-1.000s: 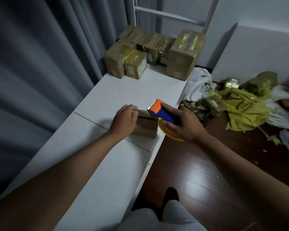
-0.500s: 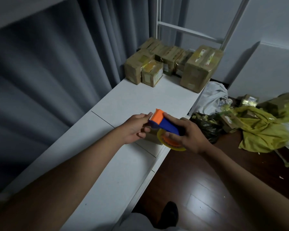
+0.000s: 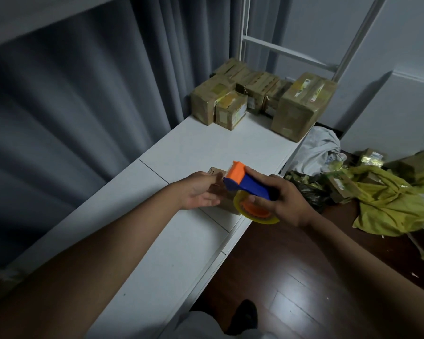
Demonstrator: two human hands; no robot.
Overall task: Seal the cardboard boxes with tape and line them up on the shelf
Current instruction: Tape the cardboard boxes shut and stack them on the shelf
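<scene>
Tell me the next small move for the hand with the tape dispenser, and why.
Probably lower the tape dispenser so its orange head meets the top of the small cardboard box and start a strip. The right hand grips the dispenser just above the box, the left hand rests beside the box to steady it, and no tape shows on the little of it that is visible.

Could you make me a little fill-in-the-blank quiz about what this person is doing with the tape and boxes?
1. The right hand holds a blue and ____ tape gun.
2. The small box by the left hand sits on a ____ shelf.
3. The taped boxes stand at the shelf's ____ end.
4. The yellow cloth lies on the ____.

Missing words: orange; white; far; floor
</scene>
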